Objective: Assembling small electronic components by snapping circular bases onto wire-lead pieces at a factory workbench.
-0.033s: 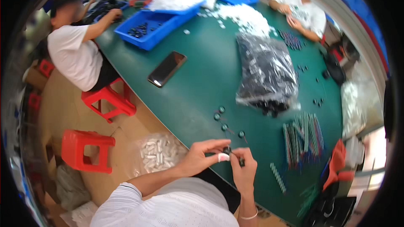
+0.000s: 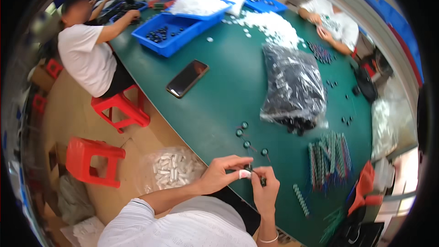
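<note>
Bright, even light fills the scene, probably from overhead, and shadows stay soft and short. The clear bag of black parts [image 2: 292, 87] and the dark phone screen [image 2: 187, 78] carry pale glare. Fisheye distortion bends the green table [image 2: 228, 105] edge into a curve; a black rim rings the frame. Detail softens toward the edges, and faces are blurred.

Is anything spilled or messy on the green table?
Yes. A heap of small white parts lies loose on the green table beside the blue bins, with strays scattered around. The clear bag of black parts gapes open, a few pieces spilling out near its mouth.
</note>
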Tool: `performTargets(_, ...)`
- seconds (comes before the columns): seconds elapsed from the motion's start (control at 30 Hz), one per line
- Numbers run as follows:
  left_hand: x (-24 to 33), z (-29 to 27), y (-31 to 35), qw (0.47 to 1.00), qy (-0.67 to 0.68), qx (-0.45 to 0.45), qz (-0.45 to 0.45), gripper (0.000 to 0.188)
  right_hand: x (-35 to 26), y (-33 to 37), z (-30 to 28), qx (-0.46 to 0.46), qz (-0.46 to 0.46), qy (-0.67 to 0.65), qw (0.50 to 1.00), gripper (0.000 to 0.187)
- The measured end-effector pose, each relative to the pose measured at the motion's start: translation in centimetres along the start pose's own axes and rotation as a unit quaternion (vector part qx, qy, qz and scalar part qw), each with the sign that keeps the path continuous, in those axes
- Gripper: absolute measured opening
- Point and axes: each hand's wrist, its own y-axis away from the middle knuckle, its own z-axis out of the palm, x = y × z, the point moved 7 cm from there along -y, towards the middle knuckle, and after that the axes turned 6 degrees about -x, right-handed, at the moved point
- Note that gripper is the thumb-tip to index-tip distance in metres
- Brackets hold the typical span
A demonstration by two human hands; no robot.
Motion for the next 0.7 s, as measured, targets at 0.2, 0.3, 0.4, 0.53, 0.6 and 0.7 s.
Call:
performTargets(0.2,2.6,-2.1,0.1,0.985,-0.149,0.022,0.084,0.020,-3.4,-0.2,2.3,0.010,-0.035,0.104,0.994,0.005)
performTargets(0.3,3.1,-3.1,0.8,0.971,-0.212,0.051,0.099,0.020,-2.4,-0.7,4.1,0.045,-0.072,0.055,0.995,0.005)
performTargets(0.4,3.5,-4.0,1.1,0.947,-0.285,0.077,0.128,0.022,-2.3,-1.1,5.1,0.053,-0.087,0.040,0.994,0.005)
performTargets(0.53,7.2,-4.1,-1.0,0.874,-0.373,0.121,0.286,0.022,-4.0,-3.4,4.3,0.093,-0.060,0.038,0.993,0.005)
performTargets(0.6,9.9,-4.6,-2.4,0.856,-0.386,0.112,0.326,0.020,-5.7,-4.7,3.7,0.135,-0.102,0.055,0.984,0.004)
performTargets(0.7,14.4,-8.3,-3.5,0.785,-0.436,0.197,0.394,0.015,-6.1,-5.8,2.4,0.178,-0.120,-0.100,0.972,0.006)
